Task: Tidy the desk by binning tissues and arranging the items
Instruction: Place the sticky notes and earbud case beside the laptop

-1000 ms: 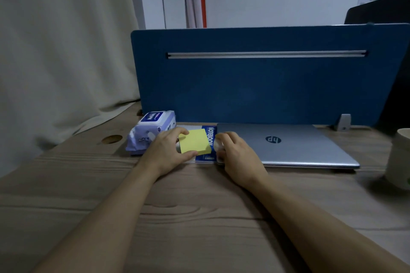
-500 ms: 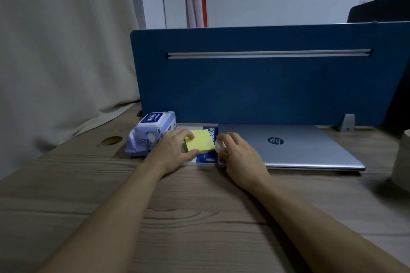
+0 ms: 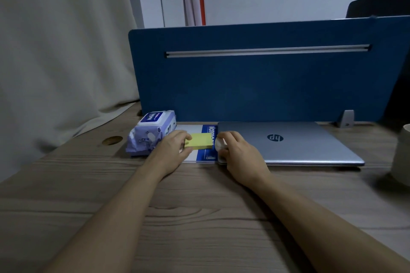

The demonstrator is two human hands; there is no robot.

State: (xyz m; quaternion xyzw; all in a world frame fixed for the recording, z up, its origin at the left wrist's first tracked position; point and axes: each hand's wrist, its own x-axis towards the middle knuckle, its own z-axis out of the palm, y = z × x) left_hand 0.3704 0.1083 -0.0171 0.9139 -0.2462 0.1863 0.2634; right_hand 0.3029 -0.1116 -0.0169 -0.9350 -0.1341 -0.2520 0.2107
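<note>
Desk (image 3: pixel 199 217) items sit lined up along its back edge, against the blue divider (image 3: pixel 266 86). We note the closed laptop (image 3: pixel 306 142) toward the back right, a notebook (image 3: pixel 208 153) touching its left side, a pack of wipes (image 3: pixel 150 135) near the back left corner, and a mug (image 3: pixel 402 155) at the right edge. On the notebook lies a yellow sticky pad (image 3: pixel 200 140); our left hand (image 3: pixel 175 150) pinches its left side between thumb and fingers. Our right hand (image 3: pixel 238 150) curls round a small white object (image 3: pixel 218 144), possibly a crumpled tissue; we cannot confirm this. We judge the pad is being squared up: it should sit parallel to the notebook's edges before release, without shifting the notebook.
</note>
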